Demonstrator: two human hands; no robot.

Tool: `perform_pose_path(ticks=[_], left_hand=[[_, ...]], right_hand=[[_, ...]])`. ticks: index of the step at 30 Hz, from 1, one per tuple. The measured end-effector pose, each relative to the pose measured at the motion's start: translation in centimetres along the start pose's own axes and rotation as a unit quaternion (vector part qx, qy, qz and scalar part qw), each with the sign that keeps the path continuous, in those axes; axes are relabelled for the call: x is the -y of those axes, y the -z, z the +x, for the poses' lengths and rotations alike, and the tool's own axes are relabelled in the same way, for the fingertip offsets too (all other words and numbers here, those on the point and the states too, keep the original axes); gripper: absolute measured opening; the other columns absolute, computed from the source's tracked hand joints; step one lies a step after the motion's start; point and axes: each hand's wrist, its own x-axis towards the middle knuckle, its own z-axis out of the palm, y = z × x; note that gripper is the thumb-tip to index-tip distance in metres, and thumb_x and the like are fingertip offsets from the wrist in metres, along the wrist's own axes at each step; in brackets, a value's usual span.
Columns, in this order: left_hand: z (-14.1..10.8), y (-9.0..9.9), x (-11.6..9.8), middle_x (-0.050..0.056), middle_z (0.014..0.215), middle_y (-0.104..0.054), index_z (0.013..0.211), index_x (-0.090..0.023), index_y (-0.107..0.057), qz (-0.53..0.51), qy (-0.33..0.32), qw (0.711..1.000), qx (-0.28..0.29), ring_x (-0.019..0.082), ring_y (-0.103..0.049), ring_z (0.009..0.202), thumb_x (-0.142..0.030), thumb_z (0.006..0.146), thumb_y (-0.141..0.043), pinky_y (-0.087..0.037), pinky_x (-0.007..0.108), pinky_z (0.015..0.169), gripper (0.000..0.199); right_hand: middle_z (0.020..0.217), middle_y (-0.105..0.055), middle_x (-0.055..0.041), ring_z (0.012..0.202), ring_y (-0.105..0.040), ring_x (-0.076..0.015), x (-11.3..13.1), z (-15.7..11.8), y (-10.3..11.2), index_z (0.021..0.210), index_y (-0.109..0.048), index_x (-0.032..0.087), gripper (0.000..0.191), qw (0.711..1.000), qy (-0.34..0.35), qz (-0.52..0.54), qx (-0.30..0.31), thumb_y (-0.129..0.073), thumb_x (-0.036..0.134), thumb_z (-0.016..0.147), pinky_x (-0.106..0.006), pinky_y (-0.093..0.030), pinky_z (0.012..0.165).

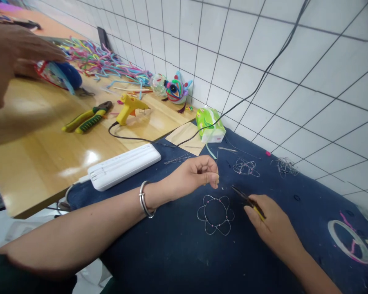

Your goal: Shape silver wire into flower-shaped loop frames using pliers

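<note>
- Wire flower (pixel 215 225): lies flat on dark cloth (pixel 159 261), between the two forearms; taken as landmark. No hand touches it.
- Left hand (pixel 199 173): just beyond the flower, thumb and fingers closed in a pinch on a thin piece of wire (pixel 217 157), which stands roughly upright. The fingertip grip probably suits so fine a strand and leaves its upper end free.
- Right hand (pixel 268 216): right of the flower, closed round the handles of small pliers (pixel 248 199). Tips point beyond the flower, towards the left hand, apart from the wire; this hold likely keeps them clear of the fingers. Cannot tell whether the tips meet.
- Two wire tangles (pixel 245 167) (pixel 286 166): beyond the flower and to its right, presumably there to keep the near cloth free.
- Loose wires (pixel 178 158): beyond the flower to its left, seemingly kept within reach.
- Power bank (pixel 125 165) and yellow glue gun (pixel 129 109): farther left of the flower, the gun on the wooden worktop (pixel 46 171).
- Flower's look: silvery, thin; round centre ring, six rounded loops outside it, slightly uneven. Small pinkish beads sit near where loops join ring.
</note>
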Motion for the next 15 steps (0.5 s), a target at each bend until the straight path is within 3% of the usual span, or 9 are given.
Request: perform_pose_path(ticks=[3,7,11,15], left_hand=[[0.1,-0.1,0.4,0.002,0.071,-0.061,0.080,-0.015,-0.048,-0.049,0.031,0.998,-0.019,0.009,-0.056,0.067,-0.024,0.082,-0.053,-0.039,0.020,0.058,0.011],[0.0,-0.4,0.6,0.001,0.071,-0.060,0.079,-0.014,-0.049,-0.071,0.051,0.996,-0.005,0.009,-0.055,0.067,-0.023,0.081,-0.055,-0.039,0.021,0.060,0.010],[-0.1,-0.7,0.6,0.001,0.074,-0.059,0.077,-0.014,-0.051,-0.063,0.055,0.996,0.023,0.008,-0.052,0.067,-0.022,0.079,-0.057,-0.040,0.022,0.064,0.010],[0.0,-0.5,0.9,-0.001,0.069,-0.057,0.076,-0.014,-0.051,0.010,0.078,0.996,0.047,0.008,-0.052,0.064,-0.022,0.080,-0.054,-0.040,0.022,0.062,0.009]], right_hand=[[0.096,-0.058,-0.0089,0.088,-0.052,-0.0240,-1.9,0.6,-1.4,0.102,-0.054,0.019,0.033,0.995,0.027,-0.095,-0.020,-0.042,0.044,0.085,-0.039,-0.040,0.076],[0.105,-0.056,-0.0100,0.100,-0.048,-0.0299,-2.2,0.8,-2.0,0.107,-0.055,0.021,0.038,0.983,0.056,-0.169,-0.039,-0.048,0.047,0.080,-0.045,-0.037,0.079],[0.102,-0.058,-0.0075,0.099,-0.049,-0.0271,-1.4,0.5,-1.5,0.105,-0.057,0.022,0.031,0.984,0.072,-0.142,-0.082,-0.050,0.041,0.081,-0.043,-0.036,0.081],[0.092,-0.061,-0.0051,0.087,-0.052,-0.0200,-1.1,0.3,-1.3,0.099,-0.059,0.021,0.021,0.990,0.096,-0.069,-0.080,-0.047,0.032,0.085,-0.036,-0.040,0.078]])
